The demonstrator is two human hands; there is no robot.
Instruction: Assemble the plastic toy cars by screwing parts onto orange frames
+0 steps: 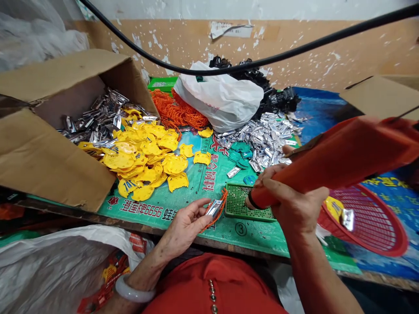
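My left hand (186, 222) pinches a small silver foil piece (214, 208) with a loop of orange cord (220, 209) attached, just above the table's near edge. My right hand (294, 196) grips a long orange-red tapered tube (327, 168). Its black-ringed tip (252, 198) touches a green perforated plastic board (245, 205) lying between my hands. Beyond the board, a pile of silver foil pieces (262, 139) and several teal pieces (238, 152) lie on a green printed woven sheet (203, 192). A heap of flat yellow plastic pieces (144, 159) spreads to the left.
An open cardboard box (49, 135) full of silver and yellow pieces stands at left. Behind the heaps are tangled orange cord (176, 111), a white plastic bag (219, 98) and black items (275, 91). A red round basket (369, 218) sits at right. A black cable crosses overhead.
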